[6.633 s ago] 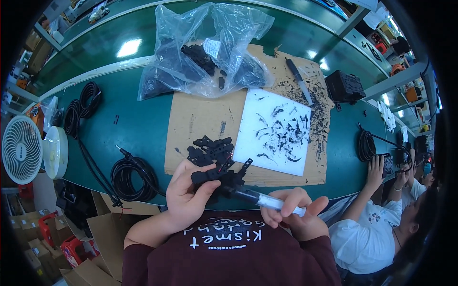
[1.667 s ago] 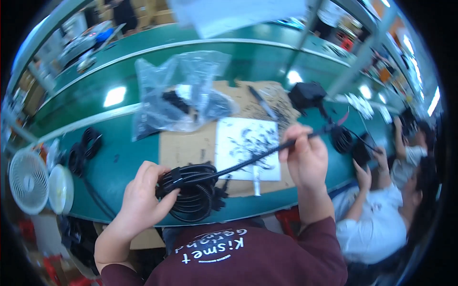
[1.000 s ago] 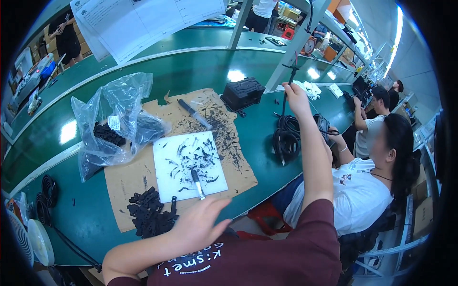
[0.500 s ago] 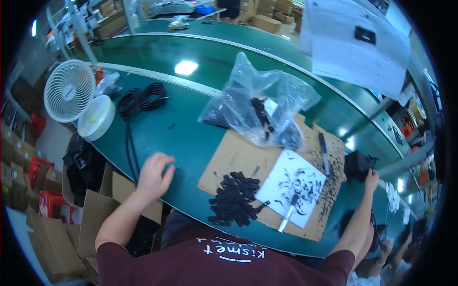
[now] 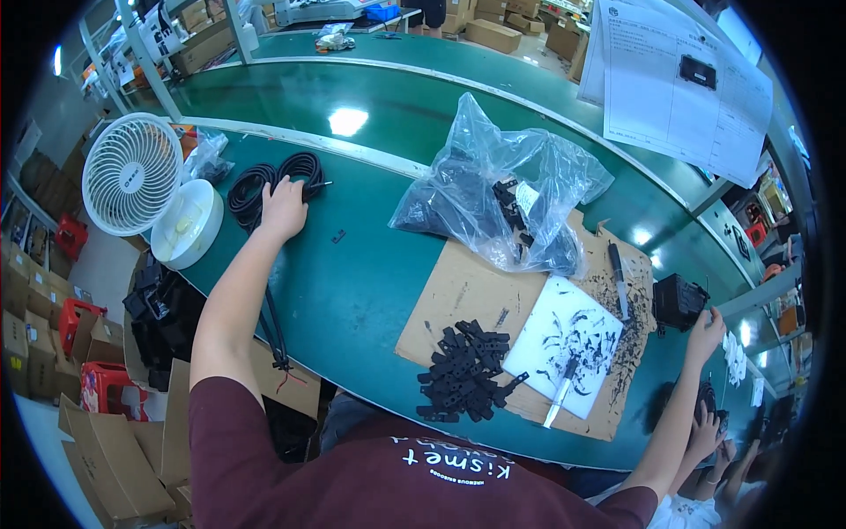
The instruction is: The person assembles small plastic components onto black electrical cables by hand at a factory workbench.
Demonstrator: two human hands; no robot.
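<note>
My left hand reaches across the bench onto the coiled black cable, its fingers curled over the middle of the coil. The cable's tail hangs over the bench's near edge and ends in thin red wires. At the far right, my right hand grips the near right corner of a black box-shaped device; the fingertips are partly hidden. Between my arms lies a pile of small flat black parts. Beside it, a white board scattered with black shavings carries a knife with a pale handle.
Cardboard lies under the board, with another dark knife on it. Behind sits a clear plastic bag of black parts. A white fan stands left. Open cartons sit below; a co-worker's hand is at lower right.
My left hand has moved forward from the bench's near edge onto the coiled cable. My right hand stays at the black device. The view has shifted slightly.
</note>
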